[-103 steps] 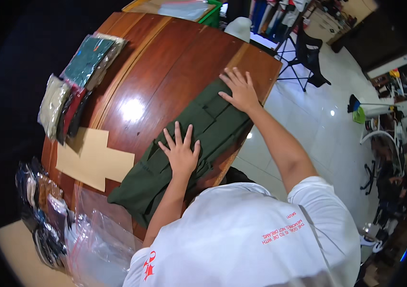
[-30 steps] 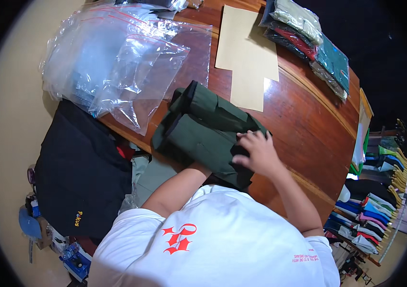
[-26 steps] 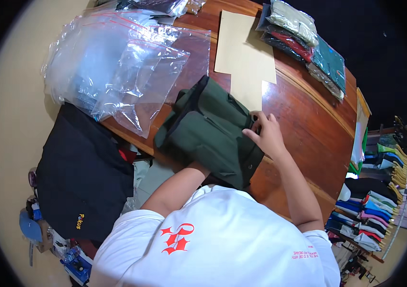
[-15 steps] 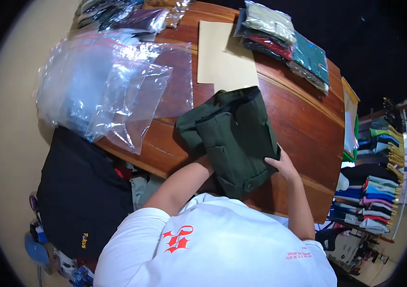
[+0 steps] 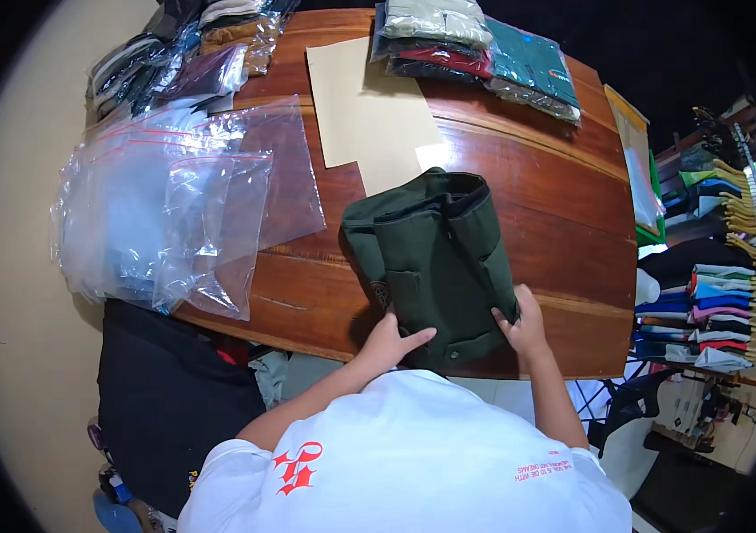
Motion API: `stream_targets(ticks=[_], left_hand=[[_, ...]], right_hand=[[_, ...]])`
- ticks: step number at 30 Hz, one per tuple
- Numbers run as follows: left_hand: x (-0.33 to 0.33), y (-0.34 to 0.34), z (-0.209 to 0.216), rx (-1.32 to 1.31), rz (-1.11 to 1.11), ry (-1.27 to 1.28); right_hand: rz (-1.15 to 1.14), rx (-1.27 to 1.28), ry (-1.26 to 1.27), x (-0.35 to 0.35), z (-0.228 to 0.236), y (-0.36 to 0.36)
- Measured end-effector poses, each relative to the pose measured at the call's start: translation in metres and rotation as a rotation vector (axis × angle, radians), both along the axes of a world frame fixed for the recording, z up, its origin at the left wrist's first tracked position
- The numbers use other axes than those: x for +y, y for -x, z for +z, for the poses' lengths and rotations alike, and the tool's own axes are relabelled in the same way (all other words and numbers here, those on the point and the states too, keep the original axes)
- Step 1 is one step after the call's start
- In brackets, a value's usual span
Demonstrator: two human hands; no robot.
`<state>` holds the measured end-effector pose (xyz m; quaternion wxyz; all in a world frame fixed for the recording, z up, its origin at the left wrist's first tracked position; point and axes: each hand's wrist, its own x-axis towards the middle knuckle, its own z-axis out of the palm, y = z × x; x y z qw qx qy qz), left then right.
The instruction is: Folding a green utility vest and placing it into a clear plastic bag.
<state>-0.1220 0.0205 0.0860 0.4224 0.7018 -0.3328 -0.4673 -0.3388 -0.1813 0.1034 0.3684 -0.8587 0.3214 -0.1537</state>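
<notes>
A dark green garment (image 5: 449, 275), folded into a thick bundle with pockets and a button on its near flap, lies at the near edge of the wooden table. My left hand (image 5: 396, 342) grips its near left side, thumb on top and the other fingers mostly hidden at the edge. On the opposite side, my right hand (image 5: 525, 322) is closed on the right edge, thumb over the cloth. Part of the bundle bulges out on the left, and its far end gapes in layers.
Clear plastic bags (image 5: 165, 204) with red seal strips cover the table's left side. Beige card sheets (image 5: 360, 107) lie beyond the garment. Bagged clothes (image 5: 529, 67) are stacked at the far edge, more at far left (image 5: 209, 71). Black cloth (image 5: 165, 391) hangs lower left; clothes hang on a rack (image 5: 707, 302) at right.
My left hand has come out from behind the garment and now holds its near left side with the thumb on top. The garment is turned slightly and lies flatter; the view has shifted.
</notes>
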Motion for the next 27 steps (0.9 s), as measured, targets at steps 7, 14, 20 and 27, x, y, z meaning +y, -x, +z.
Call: stream_targets(ticks=[7, 14, 20, 27], left_hand=[[0.012, 0.013, -0.02, 0.25, 0.409, 0.129], [0.024, 0.004, -0.041, 0.17, 0.546, -0.146], [0.025, -0.006, -0.048, 0.557, 0.57, 0.006], [0.005, -0.01, 0.005, 0.587, 0.659, -0.021]], right_hand=[[0.156, -0.008, -0.48, -0.026, -0.006, -0.038], [0.052, 0.206, -0.283, -0.03, -0.035, -0.077], [-0.02, 0.398, -0.411, -0.042, -0.027, -0.082], [0.011, 0.088, -0.994, -0.044, -0.011, -0.078]])
